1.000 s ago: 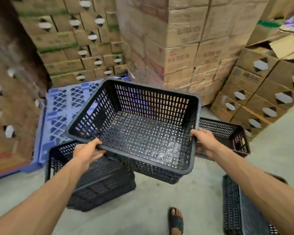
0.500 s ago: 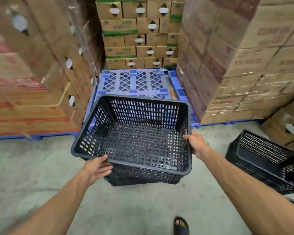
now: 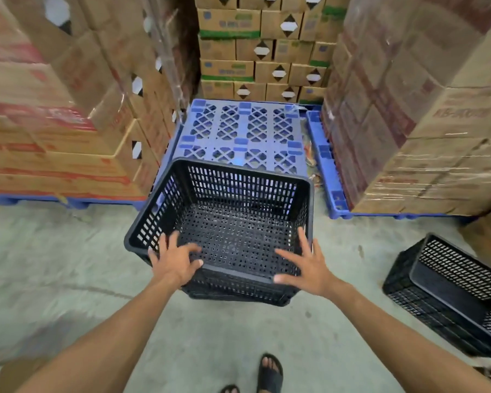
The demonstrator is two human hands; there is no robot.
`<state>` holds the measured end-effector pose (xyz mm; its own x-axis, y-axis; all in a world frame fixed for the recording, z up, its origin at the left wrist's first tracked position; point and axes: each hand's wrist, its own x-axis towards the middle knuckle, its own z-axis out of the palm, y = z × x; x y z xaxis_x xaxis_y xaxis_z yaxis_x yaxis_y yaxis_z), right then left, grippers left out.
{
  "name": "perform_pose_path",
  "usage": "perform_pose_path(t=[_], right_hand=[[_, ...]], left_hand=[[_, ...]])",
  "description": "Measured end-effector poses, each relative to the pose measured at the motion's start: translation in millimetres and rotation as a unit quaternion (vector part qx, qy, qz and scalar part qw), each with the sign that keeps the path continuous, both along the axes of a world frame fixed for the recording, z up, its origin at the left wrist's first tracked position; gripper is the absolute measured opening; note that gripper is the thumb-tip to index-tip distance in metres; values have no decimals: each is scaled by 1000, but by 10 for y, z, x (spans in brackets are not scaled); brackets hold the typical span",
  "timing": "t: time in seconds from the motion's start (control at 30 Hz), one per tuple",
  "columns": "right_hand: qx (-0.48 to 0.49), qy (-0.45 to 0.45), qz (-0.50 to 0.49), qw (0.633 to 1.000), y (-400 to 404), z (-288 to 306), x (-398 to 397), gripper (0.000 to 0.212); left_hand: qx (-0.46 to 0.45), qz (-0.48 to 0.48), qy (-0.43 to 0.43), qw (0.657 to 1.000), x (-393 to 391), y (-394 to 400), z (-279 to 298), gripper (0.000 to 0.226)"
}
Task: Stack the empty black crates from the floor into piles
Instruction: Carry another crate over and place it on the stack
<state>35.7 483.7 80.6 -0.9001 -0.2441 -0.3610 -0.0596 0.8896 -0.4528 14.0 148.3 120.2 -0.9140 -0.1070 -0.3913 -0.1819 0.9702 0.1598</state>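
An empty black perforated crate (image 3: 233, 211) sits on top of a pile of black crates (image 3: 238, 290) on the concrete floor in the middle of the view. My left hand (image 3: 173, 262) hovers at the near left rim with fingers spread, holding nothing. My right hand (image 3: 306, 265) is over the near right rim, fingers also spread and apart from the crate's edge. A second pile of nested black crates (image 3: 448, 293) lies at the right edge of the view.
A bare blue plastic pallet (image 3: 238, 131) lies just behind the pile. Tall stacks of cardboard boxes (image 3: 54, 117) stand on the left and more boxes (image 3: 425, 109) on the right, on blue pallets. My sandalled foot (image 3: 271, 373) stands on the concrete below.
The crate that both hands carried has come down onto the pile. Both hands have let go of its rim and opened. The view has swung left toward the blue pallet.
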Motion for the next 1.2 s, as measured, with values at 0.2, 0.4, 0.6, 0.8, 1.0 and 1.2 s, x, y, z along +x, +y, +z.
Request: perform_pose_path(t=[0.2,0.4,0.6,0.8,1.0,1.2], right_hand=[[10,26,132,991,80,-94,-119,61],[25,0,129,991,91,87,-600,39],[30,-50,56,997,69,132,-646,39],[97,-71,13,993,-32,146,-626,43],[44,-92,-24,995,-87,-9,-433,49],[75,-99,-54,991,-168,50,-410,46]], left_hand=[[8,-125,-110,986,-13,-207,-143,46],[-6,-62,-66,996,-148,43,-155,36],[-15,-44,-121,992,-319,105,-207,39],[7,-29,-75,997,-313,71,-287,37],[-39,-40,-87,995,-305,84,-409,44],[-42,-28,-113,992,-385,89,-443,49]])
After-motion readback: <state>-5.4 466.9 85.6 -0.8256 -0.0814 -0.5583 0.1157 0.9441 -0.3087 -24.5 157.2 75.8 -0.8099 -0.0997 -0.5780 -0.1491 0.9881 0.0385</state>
